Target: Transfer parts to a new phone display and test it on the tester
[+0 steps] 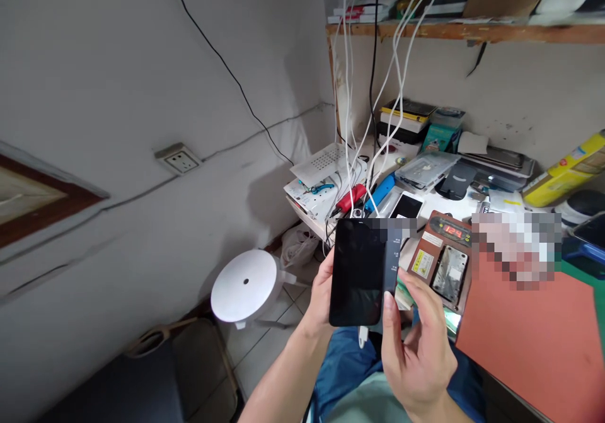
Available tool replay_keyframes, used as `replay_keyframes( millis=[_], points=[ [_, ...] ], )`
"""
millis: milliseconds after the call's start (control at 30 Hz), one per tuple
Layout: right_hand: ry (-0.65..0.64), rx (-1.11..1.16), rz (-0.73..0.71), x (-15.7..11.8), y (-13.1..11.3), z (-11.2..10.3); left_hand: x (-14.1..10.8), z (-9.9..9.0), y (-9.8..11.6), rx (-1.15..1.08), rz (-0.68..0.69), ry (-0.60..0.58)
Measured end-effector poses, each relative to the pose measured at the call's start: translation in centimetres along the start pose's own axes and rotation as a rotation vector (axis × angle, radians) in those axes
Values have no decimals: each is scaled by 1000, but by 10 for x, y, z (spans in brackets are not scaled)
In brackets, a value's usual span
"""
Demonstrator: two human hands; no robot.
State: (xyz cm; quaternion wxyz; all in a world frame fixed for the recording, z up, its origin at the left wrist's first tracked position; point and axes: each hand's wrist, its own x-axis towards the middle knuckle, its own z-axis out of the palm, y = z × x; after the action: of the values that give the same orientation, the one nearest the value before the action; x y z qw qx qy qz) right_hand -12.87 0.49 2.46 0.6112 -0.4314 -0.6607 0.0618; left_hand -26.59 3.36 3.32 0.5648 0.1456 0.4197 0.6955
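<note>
A black smartphone (358, 278) is held up above my lap with its mostly dark screen facing me. A greyer strip with small sideways text runs along its right side. My left hand (322, 290) grips the phone's left edge, its fingers partly hidden behind it. At the lower right edge, my right hand (418, 335) has its thumb on the front and its index finger at the side. A white cable plug (363, 336) shows just below the phone's bottom edge. Beyond my right hand, a brown heating plate (428, 246) with a lit red display bears an opened phone part (450, 275).
An orange mat (529, 322) covers the desk's right front. Behind lie a white-framed phone (406, 206), a red-handled tool (350, 199) and a blue-handled tool (380, 190). White cables (399, 76) hang from the shelf (463, 32). A white round stool (244, 287) stands at left.
</note>
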Motion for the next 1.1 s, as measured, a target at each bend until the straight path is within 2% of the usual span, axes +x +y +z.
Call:
replay_keyframes(
  millis=[233, 833, 1100],
  points=[
    [-9, -4, -10, 1, 1, 0, 2, -5, -4, -17, 0, -3],
    [-19, 31, -1, 2, -2, -1, -4, 3, 4, -9, 3, 25],
    [-5, 24, 2, 1, -3, -1, -5, 9, 8, 4, -3, -47]
  ],
)
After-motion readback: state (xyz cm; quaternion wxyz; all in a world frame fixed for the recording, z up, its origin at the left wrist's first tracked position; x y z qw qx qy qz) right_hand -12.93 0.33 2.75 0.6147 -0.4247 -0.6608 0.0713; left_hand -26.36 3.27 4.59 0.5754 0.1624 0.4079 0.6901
